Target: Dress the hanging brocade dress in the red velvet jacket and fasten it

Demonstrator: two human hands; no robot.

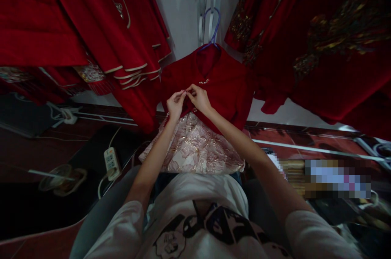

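A red jacket [227, 82] hangs in front of me on a purple hanger [218, 18], with shiny fastenings down its front. Below it spreads a pale pink and gold brocade skirt [198, 145] that reaches toward my lap. My left hand [175, 104] is pinched closed at the jacket's front. Right beside it, my right hand [198, 98] also pinches, its fingertips meeting those of the left. What lies between the fingertips is too small to make out; it may be a bit of thread or cloth.
Red garments with pale-edged hems [131, 47] hang at the left, and embroidered red garments [330, 47] at the right. A white power strip [112, 163] lies on a black surface at the left, near a clear plastic cup [58, 177] with a straw.
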